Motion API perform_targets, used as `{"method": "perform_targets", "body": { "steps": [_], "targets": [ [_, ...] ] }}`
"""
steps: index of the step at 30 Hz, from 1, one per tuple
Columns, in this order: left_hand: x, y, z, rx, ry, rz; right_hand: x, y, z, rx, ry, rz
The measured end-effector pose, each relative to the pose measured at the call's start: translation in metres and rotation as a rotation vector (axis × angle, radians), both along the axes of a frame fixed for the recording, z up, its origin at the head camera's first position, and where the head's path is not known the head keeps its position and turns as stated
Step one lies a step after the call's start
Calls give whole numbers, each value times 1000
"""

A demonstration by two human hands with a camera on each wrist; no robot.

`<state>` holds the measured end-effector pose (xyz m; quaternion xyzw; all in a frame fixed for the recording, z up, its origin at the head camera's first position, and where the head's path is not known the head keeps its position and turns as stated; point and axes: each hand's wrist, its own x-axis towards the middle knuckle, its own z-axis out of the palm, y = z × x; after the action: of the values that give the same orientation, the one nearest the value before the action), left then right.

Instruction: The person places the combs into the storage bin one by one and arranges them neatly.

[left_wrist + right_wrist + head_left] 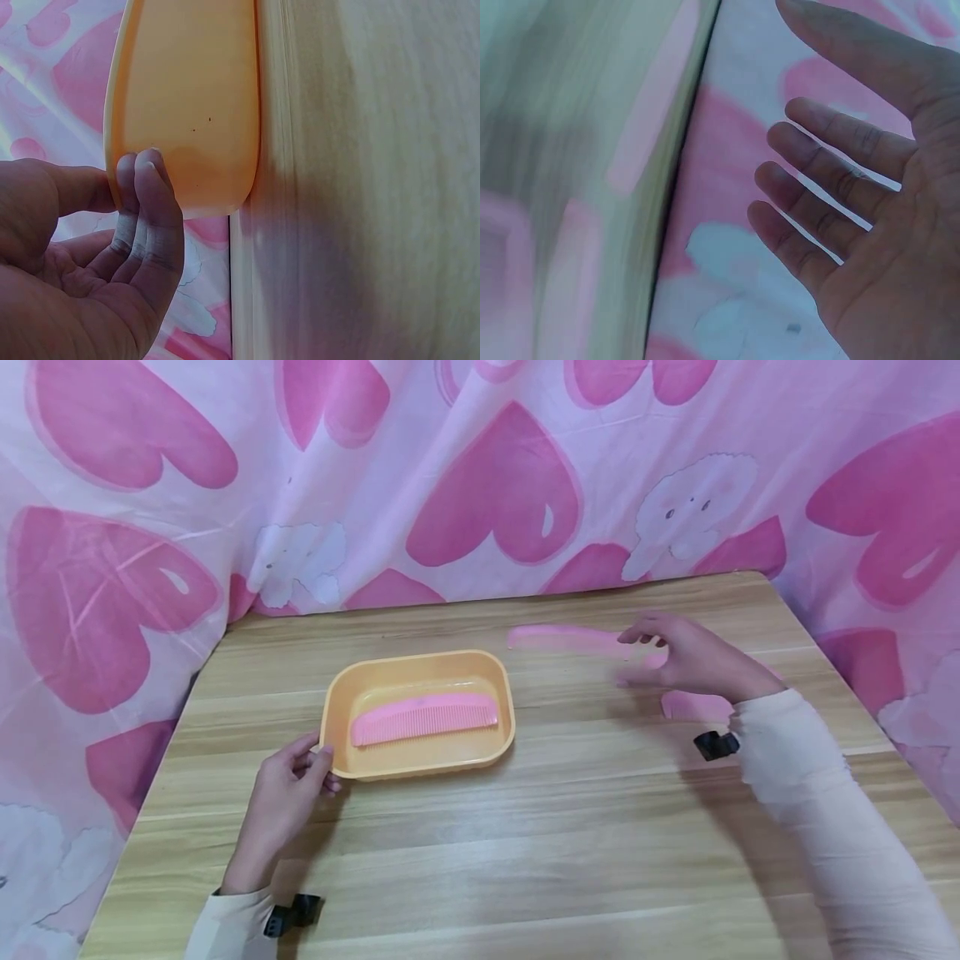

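A yellow-orange plastic basin [453, 749] stands on the table, with a pink comb [423, 720] lying inside, teeth toward the near side. My left hand [281, 802] pinches the basin's left near corner between thumb and fingers; the left wrist view has its fingers [157, 217] against the outer wall. Over the right part of the table my right hand [693, 656] hovers, fingers spread and holding nothing. Behind its fingertips lies a long pink comb [562, 639]. Another pink piece [696, 706] shows below the wrist, partly hidden by the sleeve.
The wooden table [480, 860] ends at a back edge against a pink heart-patterned curtain [495, 485]. Blurred in the right wrist view, a pink-framed item [514, 225] lies at the lower left. A black wrist device [716, 745] sits at the right cuff.
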<state>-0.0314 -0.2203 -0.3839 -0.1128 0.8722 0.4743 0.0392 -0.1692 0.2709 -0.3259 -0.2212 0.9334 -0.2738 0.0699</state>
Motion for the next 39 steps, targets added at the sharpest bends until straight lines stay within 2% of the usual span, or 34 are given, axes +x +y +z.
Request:
{"method": "perform_targets", "body": {
  "steps": [11, 18, 22, 31, 39],
  "targets": [
    [0, 0, -1, 2, 2, 8, 14, 69, -15, 90, -102, -151],
    [0, -1, 0, 13, 2, -4, 25, 108, -36, 144, 6, -128],
    [0, -2, -1, 9, 8, -12, 29, 125, -46, 149, 30, -147],
    [0, 0, 0, -22, 10, -5, 35, 150, -60, 139, 82, -193],
    [1, 0, 1, 8, 9, -7, 37, 156, -63, 158, 28, -210]
  ]
}}
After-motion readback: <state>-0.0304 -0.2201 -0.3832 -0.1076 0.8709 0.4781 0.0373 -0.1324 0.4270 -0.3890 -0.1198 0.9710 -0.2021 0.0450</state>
